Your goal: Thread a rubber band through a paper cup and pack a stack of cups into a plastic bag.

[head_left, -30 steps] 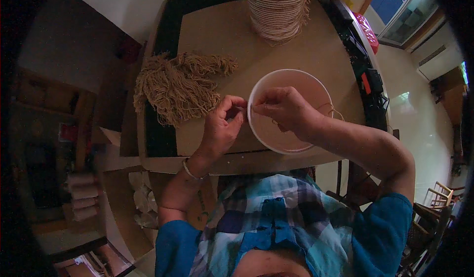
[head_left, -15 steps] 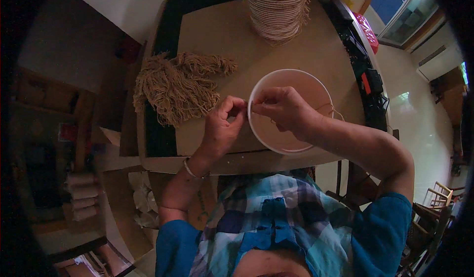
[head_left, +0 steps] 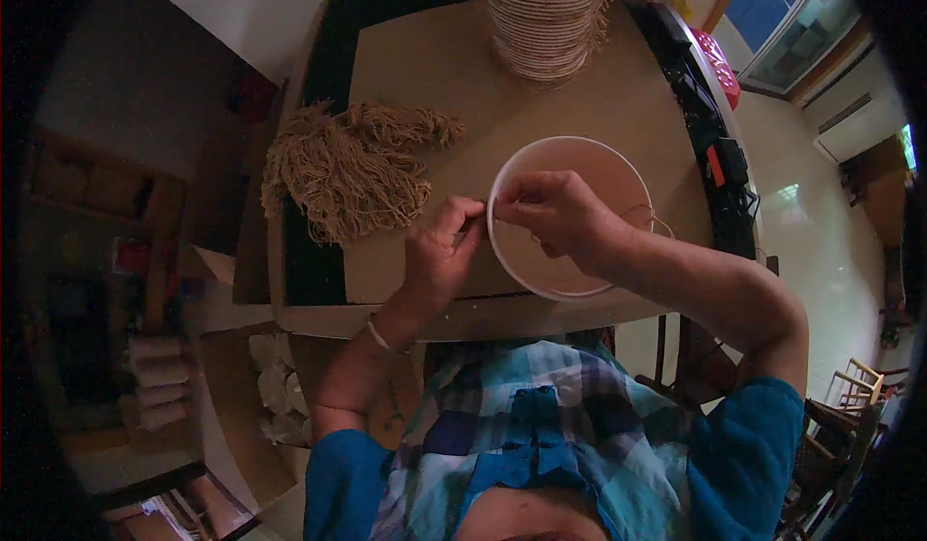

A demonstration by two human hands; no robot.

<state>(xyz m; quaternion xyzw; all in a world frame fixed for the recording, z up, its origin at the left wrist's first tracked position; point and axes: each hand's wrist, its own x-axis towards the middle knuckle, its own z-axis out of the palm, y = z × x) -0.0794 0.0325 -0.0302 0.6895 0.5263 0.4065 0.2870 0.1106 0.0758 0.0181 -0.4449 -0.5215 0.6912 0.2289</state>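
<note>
A round white paper bucket [head_left: 570,286] stands near the table's front edge, and a thin tan string [head_left: 637,215] shows at its right rim. My left hand [head_left: 441,249] is closed in a pinch against the outside of the left rim. Inside the same stretch of rim, my right hand [head_left: 555,208] is also closed, fingertips pressed together. Whatever the fingertips hold is too small to make out. To the left lies a loose bundle of tan strings [head_left: 343,169].
A tall stack of nested white buckets [head_left: 546,20] with string ends hanging out stands at the table's far side. Cardboard [head_left: 415,68] covers the tabletop. Black devices and cables [head_left: 729,169] line the right edge. An open cardboard box [head_left: 232,406] sits at lower left.
My left hand has shifted slightly, its fingers drawing closer together at the rim. The right hand and the bucket have barely moved.
</note>
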